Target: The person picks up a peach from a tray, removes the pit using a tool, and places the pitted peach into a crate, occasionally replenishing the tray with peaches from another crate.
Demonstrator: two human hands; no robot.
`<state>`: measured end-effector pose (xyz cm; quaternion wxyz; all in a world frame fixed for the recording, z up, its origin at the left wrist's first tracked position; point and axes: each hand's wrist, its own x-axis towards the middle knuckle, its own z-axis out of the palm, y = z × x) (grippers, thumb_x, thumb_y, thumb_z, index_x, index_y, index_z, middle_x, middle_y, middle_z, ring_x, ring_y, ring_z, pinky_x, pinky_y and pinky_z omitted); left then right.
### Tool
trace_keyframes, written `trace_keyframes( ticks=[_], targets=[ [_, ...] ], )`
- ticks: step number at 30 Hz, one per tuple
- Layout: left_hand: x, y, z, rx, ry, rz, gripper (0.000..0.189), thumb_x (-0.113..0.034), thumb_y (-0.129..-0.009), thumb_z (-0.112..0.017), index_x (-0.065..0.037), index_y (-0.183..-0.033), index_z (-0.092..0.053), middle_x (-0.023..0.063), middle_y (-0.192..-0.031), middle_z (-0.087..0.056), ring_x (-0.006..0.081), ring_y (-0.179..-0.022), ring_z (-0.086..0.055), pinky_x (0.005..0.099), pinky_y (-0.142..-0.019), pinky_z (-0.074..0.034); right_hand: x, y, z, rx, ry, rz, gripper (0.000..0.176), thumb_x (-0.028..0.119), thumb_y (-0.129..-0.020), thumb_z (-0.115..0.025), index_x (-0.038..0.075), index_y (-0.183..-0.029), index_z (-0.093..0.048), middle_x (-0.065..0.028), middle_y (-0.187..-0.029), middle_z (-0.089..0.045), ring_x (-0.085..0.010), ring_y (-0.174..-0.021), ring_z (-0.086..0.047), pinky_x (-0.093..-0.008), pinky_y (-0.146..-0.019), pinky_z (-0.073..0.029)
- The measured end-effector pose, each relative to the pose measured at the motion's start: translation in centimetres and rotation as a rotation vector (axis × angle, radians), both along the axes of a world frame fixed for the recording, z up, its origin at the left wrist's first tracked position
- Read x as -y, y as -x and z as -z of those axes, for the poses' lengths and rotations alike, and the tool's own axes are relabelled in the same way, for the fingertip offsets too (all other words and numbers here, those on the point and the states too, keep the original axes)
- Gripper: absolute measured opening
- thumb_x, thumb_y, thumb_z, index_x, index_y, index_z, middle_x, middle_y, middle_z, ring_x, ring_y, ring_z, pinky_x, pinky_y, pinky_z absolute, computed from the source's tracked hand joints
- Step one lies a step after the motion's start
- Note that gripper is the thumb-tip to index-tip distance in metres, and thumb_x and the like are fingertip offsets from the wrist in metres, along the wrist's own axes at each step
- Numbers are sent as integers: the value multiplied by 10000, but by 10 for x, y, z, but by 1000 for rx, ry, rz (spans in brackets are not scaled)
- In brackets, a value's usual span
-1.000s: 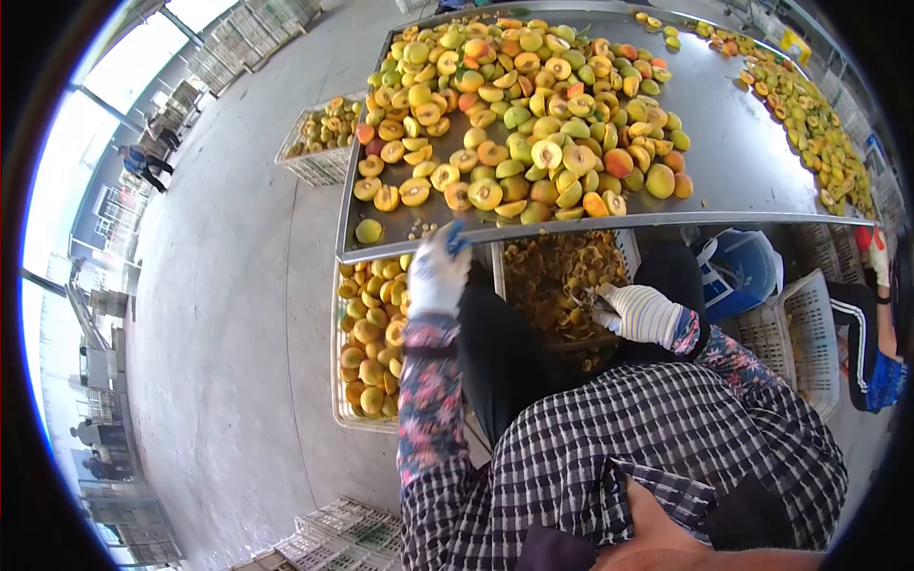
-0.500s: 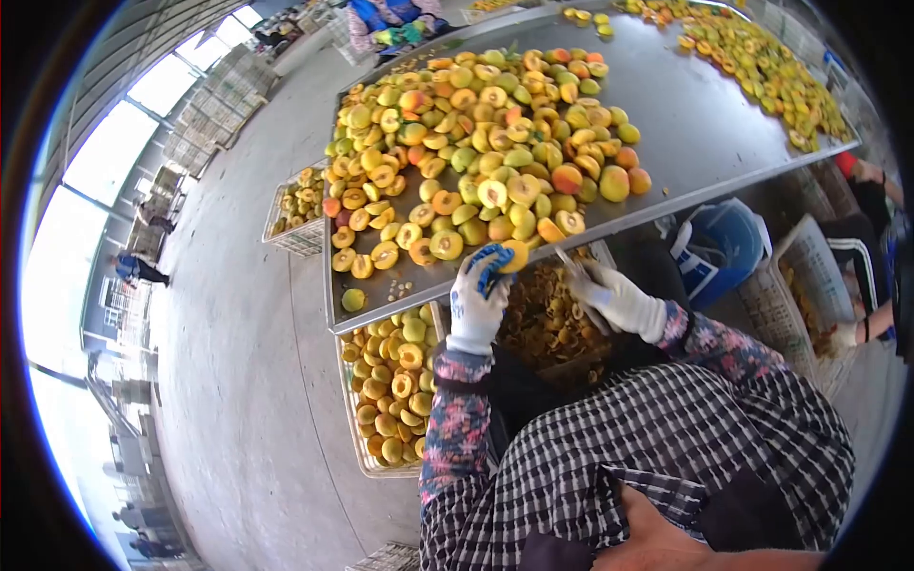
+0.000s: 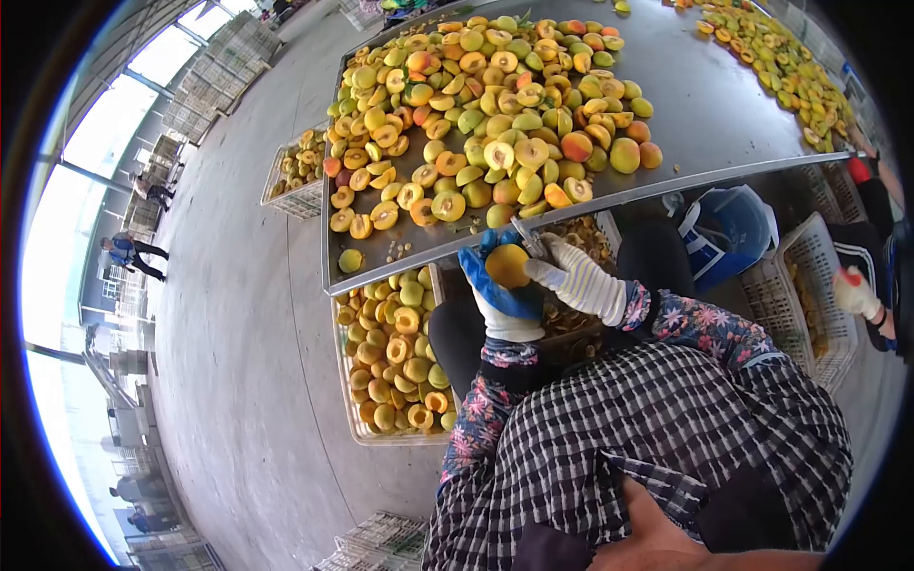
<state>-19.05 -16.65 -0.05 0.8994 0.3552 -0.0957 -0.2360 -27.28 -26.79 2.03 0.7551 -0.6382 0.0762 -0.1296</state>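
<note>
Left hand (image 3: 501,303) gripping yellow fruit (image 3: 507,266), right hand (image 3: 583,282) metal tool (image 3: 528,236), fruit-strewn metal table (image 3: 709,128), grey concrete floor (image 3: 238,314)

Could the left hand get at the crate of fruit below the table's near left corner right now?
Probably yes. The crate is close on that side, its near part open from above. The left hand would have to clear the knee between them, and it holds a piece of fruit.
</note>
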Motion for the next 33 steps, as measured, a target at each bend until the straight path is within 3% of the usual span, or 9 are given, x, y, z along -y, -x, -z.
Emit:
trace_keyframes(
  ticks=[2, 5, 9, 13, 15, 17, 19, 27, 33],
  targets=[
    [-7, -12, 10, -333, 513, 237, 435, -470, -1014, -453, -67, -1119, -579, 69, -1077, -617, 253, -1054, -585, 418, -981, -467, 3, 7, -6, 6, 65, -10, 432, 117, -975, -575, -29, -1359, -443, -66, -1300, -536, -152, -1155, -481, -295, -1045, -364],
    [-38, -26, 3, -341, 238, 4, 425, -472, -999, -494, -67, -1072, -601, 63, -1014, -637, 251, -987, -612, 434, -904, -518, 16, 20, 8, -142, 62, -32, 253, 112, -986, -564, -9, -1206, -527, -66, -1330, -530, -133, -1045, -500, -297, -1000, -394],
    [-142, -61, 53, -18, -241, -359, 435, -456, -1006, -502, -46, -1109, -605, 87, -980, -651, 241, -915, -633, 399, -840, -544, 28, 45, 29, -334, 91, -96, 233, 224, -1002, -555, 44, -1151, -554, 18, -857, -588, -50, -676, -471, -205, -625, -430],
    [-303, -67, 146, 574, -1269, -638, 363, -252, -1028, -445, 22, -1240, -554, 128, -1160, -602, 223, -1041, -614, 359, -895, -518, 23, 60, 38, -381, 49, 7, 255, 280, -1001, -550, 66, -1141, -550, 31, -633, -474, -74, -426, -417, -228, -389, -340],
    [-363, -46, 180, 348, -1518, -583, 352, -219, -1015, -441, 14, -1255, -549, 167, -1190, -600, 293, -1072, -613, 393, -921, -511, 26, 61, 42, -412, 40, -18, 269, 297, -991, -571, 73, -1139, -550, 27, -631, -467, -75, -428, -417, -223, -388, -342],
    [-403, -22, 198, 647, -2142, -210, 377, -158, -965, -493, -21, -1315, -527, 231, -1255, -577, 384, -1167, -554, 428, -986, -469, 27, 60, 46, -430, 27, -36, 277, 305, -986, -582, 74, -1135, -550, 27, -632, -467, -74, -430, -418, -223, -389, -343],
    [-411, -3, 203, 69, -1977, -201, 535, -262, -886, -587, -71, -1378, -501, 253, -1365, -518, 391, -1290, -465, 414, -1075, -396, 24, 56, 40, -447, 27, -59, 293, 321, -982, -592, 72, -1132, -550, 27, -639, -464, -73, -435, -415, -223, -394, -348],
    [-428, 11, 193, 185, -2331, -345, 523, -413, -913, -615, -201, -1386, -541, 28, -1421, -530, 279, -1349, -427, 506, -1182, -168, 19, 54, 35, -451, 65, -86, 333, 341, -979, -599, 63, -1155, -548, 24, -676, -475, -70, -455, -423, -222, -401, -354],
    [-399, -2, 153, -4, -2349, -35, 550, -446, -932, -572, -135, -1384, -533, 125, -1407, -534, 288, -1309, -469, 460, -1157, -255, 27, 58, 37, -440, 47, -73, 348, 341, -978, -602, 57, -1170, -540, 24, -665, -468, -68, -457, -425, -222, -402, -359]
  ],
)
